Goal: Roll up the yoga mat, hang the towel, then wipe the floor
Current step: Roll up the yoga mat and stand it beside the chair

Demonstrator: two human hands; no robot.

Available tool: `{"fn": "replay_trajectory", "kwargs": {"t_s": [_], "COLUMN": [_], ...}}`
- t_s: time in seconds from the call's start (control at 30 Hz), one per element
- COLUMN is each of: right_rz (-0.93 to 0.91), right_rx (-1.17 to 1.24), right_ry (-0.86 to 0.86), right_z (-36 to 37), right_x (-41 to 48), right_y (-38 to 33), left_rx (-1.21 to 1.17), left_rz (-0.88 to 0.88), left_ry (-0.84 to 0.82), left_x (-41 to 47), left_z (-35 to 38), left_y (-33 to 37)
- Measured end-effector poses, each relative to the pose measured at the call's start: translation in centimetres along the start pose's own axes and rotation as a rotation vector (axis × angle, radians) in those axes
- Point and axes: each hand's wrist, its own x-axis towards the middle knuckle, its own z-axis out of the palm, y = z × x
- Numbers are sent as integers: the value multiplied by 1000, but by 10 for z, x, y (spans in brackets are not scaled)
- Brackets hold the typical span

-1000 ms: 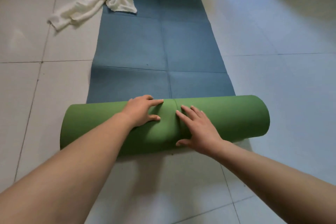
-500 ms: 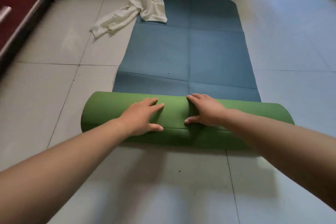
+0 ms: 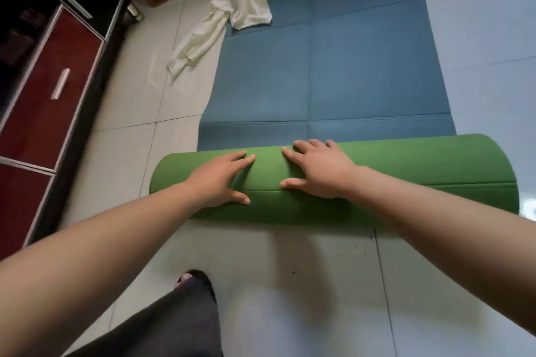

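Ok, I've got both hands on the yoga mat [image 3: 377, 177]. Rolled part, green side out, lies across the floor [image 3: 130, 153] right in front of me, w/ the blue unrolled stretch running away beyond it. Left hand [image 3: 220, 180] pressed flat on the roll, fingers straight & spread, thumb low on the near side. Right hand [image 3: 316, 171] just beside it, same: palm down, fingers straight, nothing gripped. Towel [image 3: 232, 17] crumpled far left, part on the mat's corner, part on the tiles. Dark red cabinet [image 3: 43, 90] on my left.
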Motion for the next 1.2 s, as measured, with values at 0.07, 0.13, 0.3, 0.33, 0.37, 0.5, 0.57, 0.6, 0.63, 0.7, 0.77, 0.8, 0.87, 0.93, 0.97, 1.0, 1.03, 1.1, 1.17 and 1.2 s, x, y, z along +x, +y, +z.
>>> {"fn": "replay_trajectory", "kwargs": {"t_s": [0.07, 0.13, 0.3, 0.33, 0.37, 0.5, 0.57, 0.6, 0.63, 0.7, 0.77, 0.8, 0.87, 0.93, 0.97, 1.0, 1.03, 1.1, 1.17, 1.2], "right_rz": [-13, -16, -27, -21, -17, 26, 79, 107, 137, 210, 297, 350, 488, 618, 659, 684, 696, 708, 701, 677], "right_rx": [-12, -14, -33, -50, -77, -152, -137, -125, -112, -68, 2, 37, 125, 199, 201, 185, 160, 127, 126, 138], "right_ry": [-26, -24, 65, 64, 54, -29, -40, -37, -29, 2, 44, 75, 176, 266, 278, 267, 247, 211, 215, 233], "right_z": [-1, -5, -16, -17, -17, -16, -20, -23, -27, -35, -45, -50, -59, -63, -63, -63, -61, -57, -56, -57], "right_x": [0, 2, -7, -11, -14, -17, -12, -9, -4, 6, 18, 25, 37, 46, 50, 52, 54, 58, 65, 69], "right_y": [-3, 0, 10, 11, 11, 6, 7, 8, 11, 16, 22, 26, 32, 35, 35, 35, 34, 37, 42, 44], "left_rx": [30, 60, 66, 55, 41, 61, 92, 89, 77, 23, -109, -203, -337, -307, -277, -270, -281, -313, -328, -332], "left_rz": [8, 19, 17, 22, 29, 68, 100, 112, 118, 105, 82, 90, 155, 184, 168, 140, 113, 89, 89, 87], "left_ry": [-18, -33, -71, -106, -148, -313, -345, -359, -369, -363, -288, -231, -123, -5, 57, 103, 127, 120, 141, 183], "left_x": [5, 15, 49, 57, 66, 97, 109, 115, 122, 135, 146, 149, 148, 144, 143, 144, 145, 149, 152, 152], "left_z": [-2, -7, -28, -31, -35, -54, -64, -69, -74, -82, -88, -87, -81, -70, -65, -63, -62, -64, -67, -67], "left_y": [-2, -4, -13, -15, -18, -20, -16, -16, -17, -27, -39, -43, -41, -30, -24, -19, -15, -11, -12, -14]}}
